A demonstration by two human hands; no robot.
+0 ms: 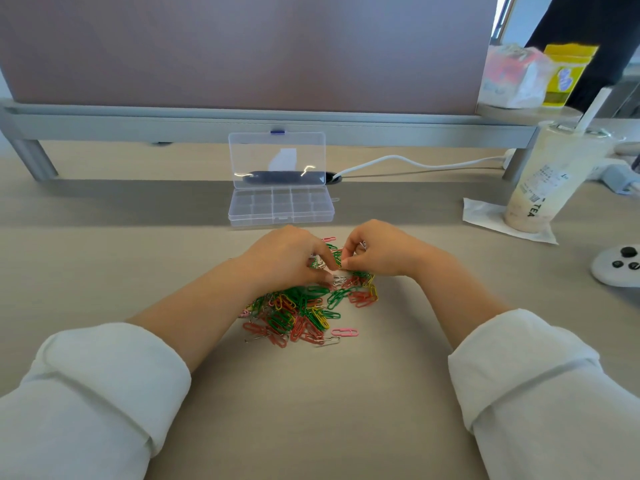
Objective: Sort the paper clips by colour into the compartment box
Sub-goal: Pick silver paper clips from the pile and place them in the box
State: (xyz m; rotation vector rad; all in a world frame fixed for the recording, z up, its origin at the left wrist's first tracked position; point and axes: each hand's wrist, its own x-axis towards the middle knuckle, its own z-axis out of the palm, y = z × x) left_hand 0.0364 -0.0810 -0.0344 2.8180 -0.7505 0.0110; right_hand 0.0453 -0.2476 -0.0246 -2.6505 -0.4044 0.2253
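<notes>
Nearest, two rolled white sleeves point(104, 375) are lying at the left and right edges of the beige table point(311, 410), with bare forearms reaching forward. Between them, a loose heap of green, red, yellow, pink and silver paper clips point(304, 313) is lying at mid-table. Over its far edge, the left hand point(287, 254) is curling down, thumb and fingertips pinching a few pale clips. The right hand point(377, 247), just beside it, is pinching a clip between thumb and forefinger; its colour is unclear. Just beyond the hands, the clear compartment box point(280, 206) is sitting open with its lid upright. Far right, a milk-tea cup point(550, 174) is standing on a napkin point(485, 211).
</notes>
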